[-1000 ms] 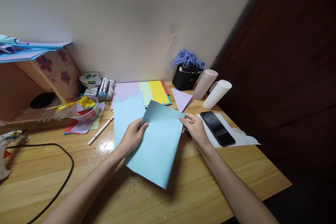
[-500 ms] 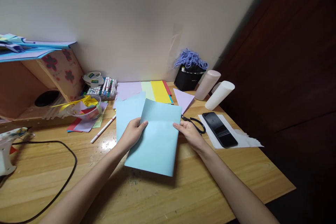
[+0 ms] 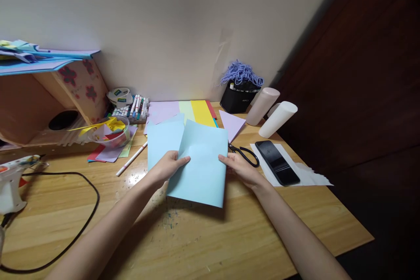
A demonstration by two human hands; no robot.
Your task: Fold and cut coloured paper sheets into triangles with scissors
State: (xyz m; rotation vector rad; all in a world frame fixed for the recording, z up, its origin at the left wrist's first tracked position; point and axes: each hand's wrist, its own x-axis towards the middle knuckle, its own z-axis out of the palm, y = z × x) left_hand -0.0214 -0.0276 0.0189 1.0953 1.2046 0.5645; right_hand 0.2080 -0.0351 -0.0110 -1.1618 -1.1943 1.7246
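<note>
Handling step: holding up blue sheet point(image 3: 205, 173), tilted above desk point(image 3: 249, 236), pinched at left edge in left grip point(image 3: 166, 167) and at right edge in right grip point(image 3: 243, 168), partly hiding second blue sheet point(image 3: 164, 135). Probably positioning; calls for steady, even pinching. Around: scissors point(image 3: 248, 161), phone point(image 3: 277, 164) on white paper point(image 3: 311, 175), markers point(image 3: 139, 107). Behind: pale wall point(image 3: 183, 22); dark panel point(image 3: 367, 96) at right.
</note>
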